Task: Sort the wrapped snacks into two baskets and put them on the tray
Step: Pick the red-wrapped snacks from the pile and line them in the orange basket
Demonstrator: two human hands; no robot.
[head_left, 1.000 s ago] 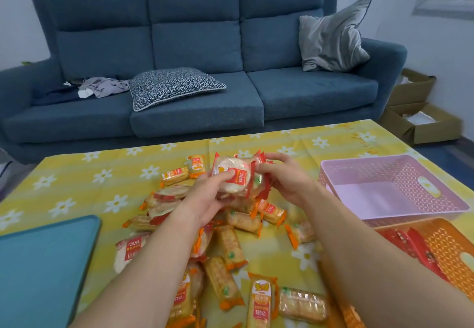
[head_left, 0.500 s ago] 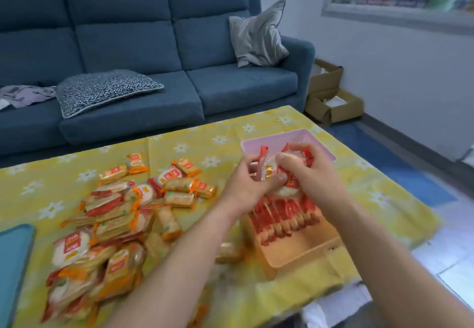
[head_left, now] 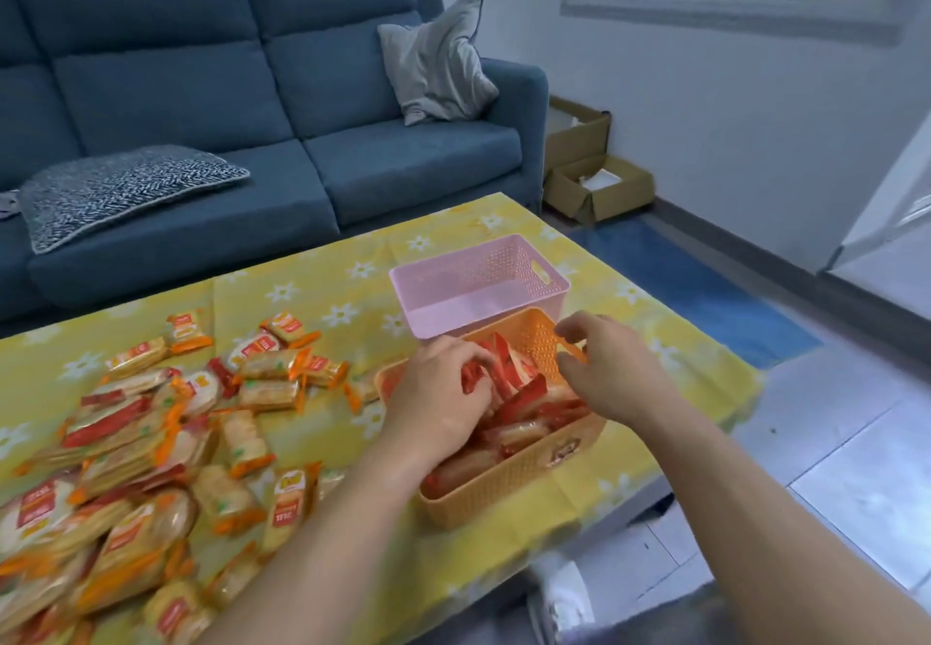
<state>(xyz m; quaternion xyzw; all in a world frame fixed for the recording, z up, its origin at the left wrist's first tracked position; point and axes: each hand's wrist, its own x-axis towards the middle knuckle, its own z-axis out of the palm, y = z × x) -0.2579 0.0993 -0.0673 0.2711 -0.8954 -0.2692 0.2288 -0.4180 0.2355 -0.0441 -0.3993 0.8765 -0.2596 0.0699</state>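
An orange basket [head_left: 509, 485] stands near the table's right edge, holding several red-wrapped round snacks [head_left: 524, 405]. My left hand [head_left: 438, 400] reaches into it from the left, fingers curled on a red-wrapped snack [head_left: 472, 376] among those in the basket. My right hand [head_left: 607, 375] hovers over the basket's right rim, fingers loosely apart, holding nothing. An empty pink basket [head_left: 478, 281] sits just behind the orange one, touching it. A loose pile of orange- and red-wrapped snacks [head_left: 151, 448] covers the table's left half. The tray is out of view.
The table wears a yellow flowered cloth [head_left: 347, 291]; its right edge drops off just beyond the baskets. Behind stands a blue sofa [head_left: 282, 105] with a patterned cushion [head_left: 121, 186] and a grey pillow [head_left: 438, 60]. Cardboard boxes [head_left: 599, 186] lie on the floor.
The view swung right, losing the tray. Both hands carried the red-wrapped snacks from above the pile down into the orange basket; my right hand has let go and pulled away to the right.
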